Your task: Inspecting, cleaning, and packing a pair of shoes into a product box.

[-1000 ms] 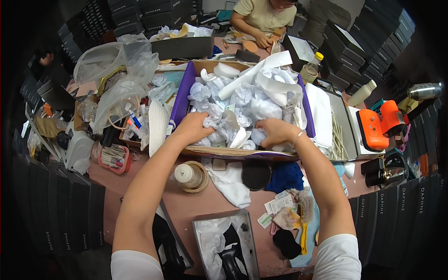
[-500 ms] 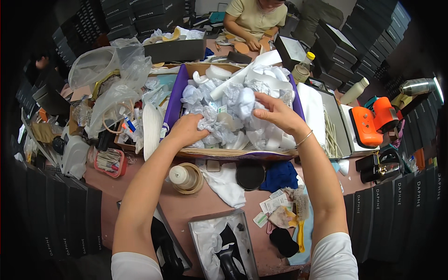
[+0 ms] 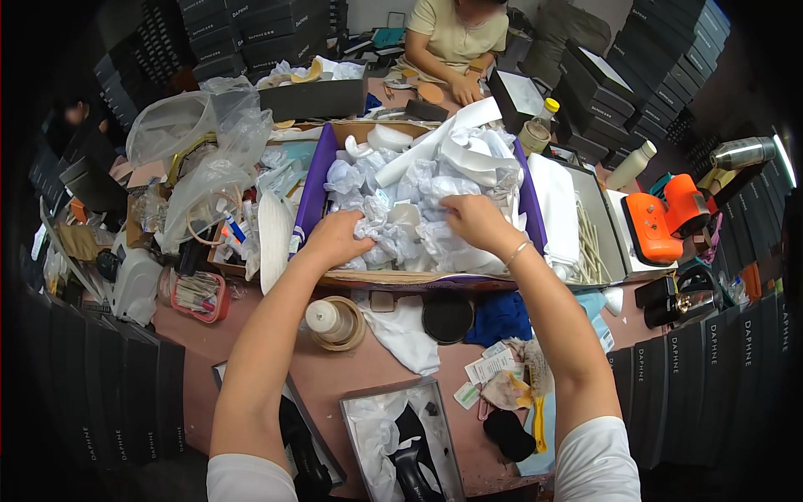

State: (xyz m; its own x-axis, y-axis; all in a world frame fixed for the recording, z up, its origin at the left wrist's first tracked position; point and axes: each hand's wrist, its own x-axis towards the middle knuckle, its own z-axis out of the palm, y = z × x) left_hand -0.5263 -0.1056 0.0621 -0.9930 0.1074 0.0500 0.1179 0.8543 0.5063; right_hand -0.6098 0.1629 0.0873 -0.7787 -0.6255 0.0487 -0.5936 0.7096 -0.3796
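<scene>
A purple-sided carton in front of me is heaped with crumpled white tissue paper, with white foam strips on top. At the heap's near left, my left hand has its fingers closed on a wad of the paper. My right hand reaches into the heap's right half, fingers curled down on the crumpled paper, fingertips partly hidden. Nearest me on the table, an open shoebox holds a black heeled shoe in white tissue. Another black shoe lies in a box left of it.
A thread cone, black round lid, white cloth and yellow-handled brush lie before the carton. Plastic bags stand left, an orange device right. Stacked dark shoeboxes flank the table. Another person works opposite.
My right hand has moved down and slightly left into the paper, its fingers curling from a spread pose. The left hand has stayed nearly in place. The person opposite has shifted slightly.
</scene>
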